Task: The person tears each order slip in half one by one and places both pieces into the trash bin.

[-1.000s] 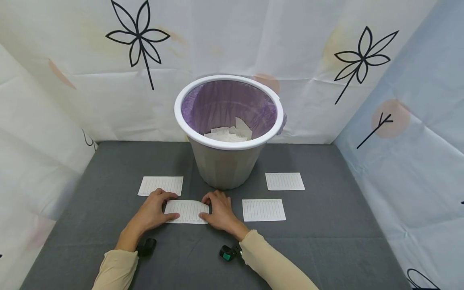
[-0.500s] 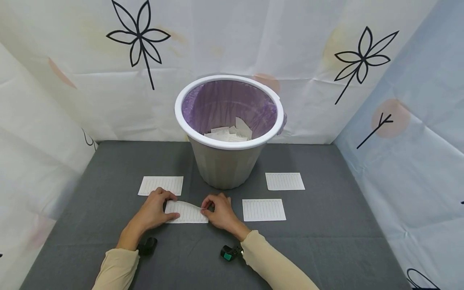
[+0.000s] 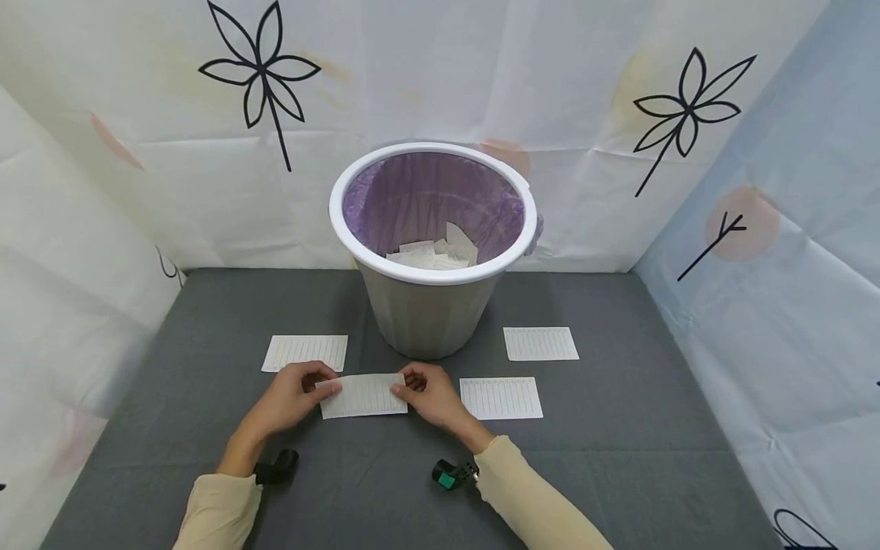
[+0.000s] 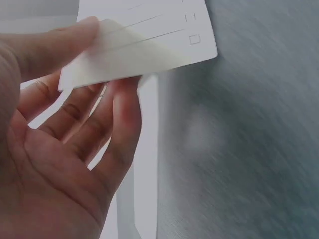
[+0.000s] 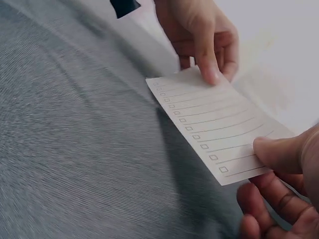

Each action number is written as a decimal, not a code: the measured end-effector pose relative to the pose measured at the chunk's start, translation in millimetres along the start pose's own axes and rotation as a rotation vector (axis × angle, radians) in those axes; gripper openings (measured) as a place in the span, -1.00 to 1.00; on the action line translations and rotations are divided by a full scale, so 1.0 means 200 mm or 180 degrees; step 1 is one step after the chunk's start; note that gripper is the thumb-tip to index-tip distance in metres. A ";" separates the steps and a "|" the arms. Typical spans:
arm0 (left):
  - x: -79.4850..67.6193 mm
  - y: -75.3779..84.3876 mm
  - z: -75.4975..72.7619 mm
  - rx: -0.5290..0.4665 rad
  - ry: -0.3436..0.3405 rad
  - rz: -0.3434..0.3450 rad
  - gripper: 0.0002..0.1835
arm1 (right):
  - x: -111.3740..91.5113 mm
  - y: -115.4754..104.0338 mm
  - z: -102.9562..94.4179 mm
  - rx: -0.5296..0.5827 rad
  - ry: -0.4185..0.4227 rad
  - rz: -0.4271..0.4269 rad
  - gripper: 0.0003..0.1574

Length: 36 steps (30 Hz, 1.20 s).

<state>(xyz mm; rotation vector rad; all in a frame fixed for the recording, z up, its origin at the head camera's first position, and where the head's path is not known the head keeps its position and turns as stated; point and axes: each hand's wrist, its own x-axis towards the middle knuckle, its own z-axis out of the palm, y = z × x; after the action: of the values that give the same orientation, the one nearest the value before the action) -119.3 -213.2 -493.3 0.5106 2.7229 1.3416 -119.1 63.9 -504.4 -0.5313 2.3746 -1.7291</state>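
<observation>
A white paper sheet [image 3: 364,396], lined and with a column of small checkboxes, hangs between my two hands just above the grey cloth. My left hand [image 3: 297,393] pinches its left end, thumb on top and fingers underneath, as the left wrist view shows on the sheet [image 4: 144,45]. At the opposite end my right hand [image 3: 433,393] pinches it the same way. In the right wrist view the sheet [image 5: 209,124] bows slightly between both thumbs, with its shadow on the cloth below.
Behind the hands stands a bin [image 3: 429,313] with a white rim and purple liner, holding paper pieces [image 3: 433,256]. Similar lined sheets lie flat: one at back left [image 3: 305,352], one at right [image 3: 500,399], one farther back right [image 3: 540,344]. Patterned cloth walls enclose the grey table [image 3: 619,489].
The sheet has come up off the table, its right corner first lifted by the right hand. Both hands now hold it raised, and the right hand has shifted slightly right.
</observation>
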 end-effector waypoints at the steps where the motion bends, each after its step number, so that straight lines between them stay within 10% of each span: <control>1: 0.01 0.01 -0.01 -0.0114 -0.0012 0.0034 -0.94 | 0.00 -0.01 -0.02 0.0076 0.0018 0.0022 -0.85; 12: 0.10 0.28 -0.03 -0.0677 -0.0077 0.0312 -0.94 | -0.07 -0.16 -0.25 0.0342 0.0294 0.0054 -0.78; 22: 0.17 0.60 0.02 -0.0898 0.0328 0.0713 -0.94 | -0.15 -0.30 -0.47 0.0502 0.0637 -0.0691 -0.88; 36: 0.23 0.73 0.08 -0.1236 0.0582 0.1248 -0.85 | -0.18 -0.39 -0.58 0.0709 0.0817 -0.1356 -0.87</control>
<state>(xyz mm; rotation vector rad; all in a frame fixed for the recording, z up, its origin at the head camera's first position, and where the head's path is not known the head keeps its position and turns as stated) -121.5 -103.4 -384.7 0.9565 2.4700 2.0436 -108.6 159.9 -396.7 -0.8762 2.3041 -2.3368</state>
